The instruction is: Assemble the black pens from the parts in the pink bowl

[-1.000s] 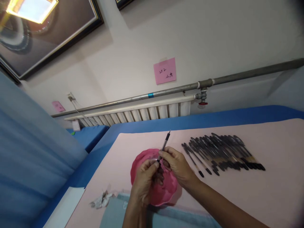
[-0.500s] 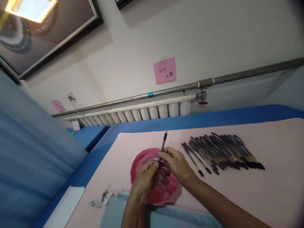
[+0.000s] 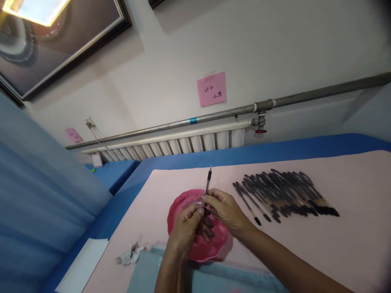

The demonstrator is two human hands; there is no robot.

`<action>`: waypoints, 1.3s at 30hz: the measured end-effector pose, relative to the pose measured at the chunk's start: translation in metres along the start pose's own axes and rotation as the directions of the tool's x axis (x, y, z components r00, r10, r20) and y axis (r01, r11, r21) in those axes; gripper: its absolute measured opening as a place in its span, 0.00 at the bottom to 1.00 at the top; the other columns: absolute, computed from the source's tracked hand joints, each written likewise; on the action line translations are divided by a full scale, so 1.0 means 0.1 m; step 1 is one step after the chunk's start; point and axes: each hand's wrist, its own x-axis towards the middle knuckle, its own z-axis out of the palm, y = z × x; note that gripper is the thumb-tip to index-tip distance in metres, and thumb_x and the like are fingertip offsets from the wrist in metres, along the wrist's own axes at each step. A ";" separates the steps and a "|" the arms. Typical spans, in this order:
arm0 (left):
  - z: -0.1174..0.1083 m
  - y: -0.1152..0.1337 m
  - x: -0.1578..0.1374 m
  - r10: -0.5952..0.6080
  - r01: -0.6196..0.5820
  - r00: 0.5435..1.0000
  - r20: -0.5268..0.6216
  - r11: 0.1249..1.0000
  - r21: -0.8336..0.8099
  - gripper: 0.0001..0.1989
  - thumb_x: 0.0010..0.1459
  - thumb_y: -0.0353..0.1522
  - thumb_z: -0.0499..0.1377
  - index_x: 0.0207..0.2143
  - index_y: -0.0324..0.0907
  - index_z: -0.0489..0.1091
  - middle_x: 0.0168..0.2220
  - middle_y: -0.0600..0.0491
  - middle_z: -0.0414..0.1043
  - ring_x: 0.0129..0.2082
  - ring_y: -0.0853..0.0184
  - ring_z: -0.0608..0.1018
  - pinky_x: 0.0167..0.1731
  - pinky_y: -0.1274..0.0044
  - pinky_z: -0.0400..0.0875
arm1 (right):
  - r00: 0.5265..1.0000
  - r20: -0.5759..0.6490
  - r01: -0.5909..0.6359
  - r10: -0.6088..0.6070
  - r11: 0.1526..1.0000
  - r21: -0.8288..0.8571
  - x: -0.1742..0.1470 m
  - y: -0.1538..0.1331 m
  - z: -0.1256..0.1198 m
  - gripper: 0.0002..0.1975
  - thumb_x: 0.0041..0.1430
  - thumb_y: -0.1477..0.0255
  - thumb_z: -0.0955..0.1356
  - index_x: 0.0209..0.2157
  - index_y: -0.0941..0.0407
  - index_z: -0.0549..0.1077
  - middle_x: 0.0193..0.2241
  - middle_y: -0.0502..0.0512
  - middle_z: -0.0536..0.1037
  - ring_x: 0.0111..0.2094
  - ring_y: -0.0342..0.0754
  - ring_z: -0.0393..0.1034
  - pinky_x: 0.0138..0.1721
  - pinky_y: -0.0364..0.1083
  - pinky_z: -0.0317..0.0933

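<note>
A pen (image 3: 208,182) with a clear barrel and black grip stands nearly upright, tip up, above a pink scalloped bowl (image 3: 173,215). My right hand (image 3: 224,209) pinches its barrel between thumb and fingertips. Lower down, my left hand (image 3: 187,228) closes its thumb and forefinger on the pen's bottom end; its other fingers curl over the bowl and look dark. The pen's lowest part is hidden by the fingers. To the right, a row of black-capped pens (image 3: 275,193) lies side by side on the pink sheet (image 3: 342,179).
Crumpled white tissue (image 3: 130,255) lies left of folded pale blue-green cloth (image 3: 143,270). White paper (image 3: 82,264) sits at the left edge. Beyond the blue table edge (image 3: 275,150) run a radiator (image 3: 195,142) and pipe (image 3: 171,127); a blue curtain (image 3: 39,203) hangs left.
The pen has shifted slightly left and stands a little more upright. Both hands keep nearly the same place, with my left fingers curled in more.
</note>
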 end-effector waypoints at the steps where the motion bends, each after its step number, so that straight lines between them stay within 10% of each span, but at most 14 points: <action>1: 0.00 0.00 0.00 0.013 -0.013 1.000 -0.002 1.000 0.014 0.11 0.52 0.39 0.56 0.28 0.39 0.65 0.20 0.55 0.69 0.14 0.73 0.70 0.14 0.83 0.61 | 1.000 0.002 0.005 -0.005 1.000 0.002 -0.01 -0.02 0.01 0.12 0.46 0.64 0.68 0.21 0.56 0.64 0.11 0.40 0.58 0.13 0.36 0.49 0.15 0.39 0.43; 13: 0.07 -0.04 0.03 0.306 -0.173 0.942 -0.139 0.796 0.579 0.09 0.54 0.36 0.52 0.24 0.42 0.68 0.21 0.53 0.68 0.18 0.70 0.70 0.20 0.79 0.63 | 0.988 -0.097 0.092 -0.119 0.964 -0.250 -0.02 -0.05 0.01 0.10 0.49 0.66 0.64 0.20 0.55 0.62 0.12 0.40 0.59 0.15 0.38 0.52 0.18 0.40 0.48; 21: -0.21 0.07 -0.03 0.203 -0.027 0.962 -0.184 0.740 0.672 0.08 0.51 0.34 0.54 0.31 0.42 0.70 0.24 0.54 0.70 0.22 0.69 0.71 0.22 0.79 0.63 | 0.974 -0.143 0.125 -0.173 0.946 -0.299 -0.06 -0.08 0.04 0.11 0.50 0.66 0.64 0.19 0.54 0.61 0.12 0.41 0.58 0.16 0.39 0.53 0.19 0.40 0.49; 32: -0.21 -0.06 0.05 0.113 0.003 0.993 -0.030 0.234 0.972 0.09 0.46 0.25 0.53 0.26 0.39 0.73 0.30 0.47 0.73 0.30 0.64 0.72 0.29 0.75 0.60 | 0.982 -0.110 0.105 -0.151 0.933 -0.344 -0.06 -0.08 0.03 0.09 0.49 0.67 0.64 0.19 0.55 0.62 0.14 0.43 0.63 0.19 0.41 0.57 0.22 0.40 0.52; 36: -0.14 -0.09 0.06 0.134 0.029 0.989 -0.065 0.251 0.968 0.09 0.47 0.25 0.52 0.24 0.39 0.72 0.30 0.46 0.74 0.31 0.63 0.72 0.32 0.74 0.61 | 0.987 -0.094 0.092 -0.132 0.933 -0.348 -0.06 -0.07 0.03 0.09 0.49 0.67 0.63 0.20 0.54 0.62 0.14 0.42 0.62 0.18 0.40 0.56 0.21 0.40 0.51; 39: -0.14 -0.06 0.05 0.204 0.028 0.970 -0.133 0.450 0.892 0.08 0.47 0.25 0.53 0.27 0.40 0.71 0.29 0.49 0.73 0.29 0.65 0.72 0.31 0.75 0.63 | 0.983 -0.075 0.129 -0.166 0.925 -0.357 -0.06 -0.06 0.02 0.08 0.50 0.67 0.63 0.21 0.55 0.62 0.14 0.42 0.62 0.19 0.41 0.57 0.22 0.40 0.52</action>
